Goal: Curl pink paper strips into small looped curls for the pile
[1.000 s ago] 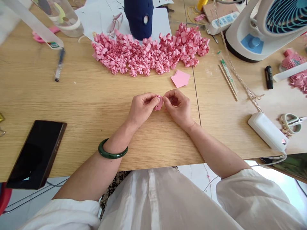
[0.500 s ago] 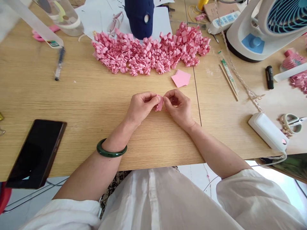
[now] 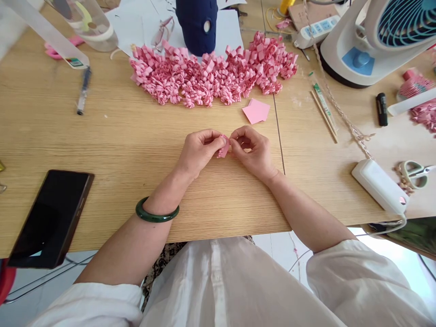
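A small pink paper piece (image 3: 224,151) with a curled, fringed edge is held low over the wooden table. My left hand (image 3: 199,152) pinches it between thumb and fingers. At its right edge, the thumb and forefinger of my right hand (image 3: 252,152) are closed on the paper; the fingertips partly hide it. Just beyond my right hand lie several flat pink paper pieces (image 3: 257,111), loosely stacked. Farther back stretches a long heap of pink curled paper flowers (image 3: 204,79).
A dark blue tumbler (image 3: 196,27) stands behind the heap. On the left are a phone (image 3: 51,218) and a pen (image 3: 83,93). To the right are a fan (image 3: 354,54), wooden sticks (image 3: 324,116), a black marker (image 3: 382,110), a white power bank (image 3: 379,184) and scissors (image 3: 413,175).
The pink paper piece has turned slightly, showing more of its flat face and fringe. Both hands stay nearly in place, with the right fingertips shifted a little at its edge.
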A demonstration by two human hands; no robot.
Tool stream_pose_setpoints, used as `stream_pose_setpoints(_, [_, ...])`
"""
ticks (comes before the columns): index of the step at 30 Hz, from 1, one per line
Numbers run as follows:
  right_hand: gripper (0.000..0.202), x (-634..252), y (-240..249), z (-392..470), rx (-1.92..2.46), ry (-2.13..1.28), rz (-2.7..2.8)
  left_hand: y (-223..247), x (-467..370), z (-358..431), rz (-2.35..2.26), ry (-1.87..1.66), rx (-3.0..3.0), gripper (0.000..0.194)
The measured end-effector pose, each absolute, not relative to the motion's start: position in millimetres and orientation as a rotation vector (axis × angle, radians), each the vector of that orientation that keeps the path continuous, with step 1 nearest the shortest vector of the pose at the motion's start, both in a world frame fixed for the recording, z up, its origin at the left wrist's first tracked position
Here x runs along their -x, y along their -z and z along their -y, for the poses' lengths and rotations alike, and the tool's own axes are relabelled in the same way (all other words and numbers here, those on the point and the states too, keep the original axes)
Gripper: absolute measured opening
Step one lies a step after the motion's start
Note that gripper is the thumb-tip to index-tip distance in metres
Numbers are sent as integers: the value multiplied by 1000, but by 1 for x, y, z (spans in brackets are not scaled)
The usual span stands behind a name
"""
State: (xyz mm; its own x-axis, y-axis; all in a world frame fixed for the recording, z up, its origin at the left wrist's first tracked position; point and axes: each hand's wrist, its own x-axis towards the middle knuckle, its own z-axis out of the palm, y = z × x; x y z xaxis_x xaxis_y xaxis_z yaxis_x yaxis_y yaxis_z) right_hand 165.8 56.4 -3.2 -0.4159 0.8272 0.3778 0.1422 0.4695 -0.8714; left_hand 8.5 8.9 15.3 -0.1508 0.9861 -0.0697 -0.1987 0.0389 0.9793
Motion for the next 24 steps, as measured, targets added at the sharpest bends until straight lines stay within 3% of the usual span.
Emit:
stream_pose_setpoints(15, [8, -166, 5, -54, 755, -880, 1863, -5, -8, -8, -1254, -1456, -1047, 6])
stream_pose_setpoints(24, [13, -171, 10, -58, 723, -653, 2041, -2, -10, -8, -1295, -1410, -1043, 17])
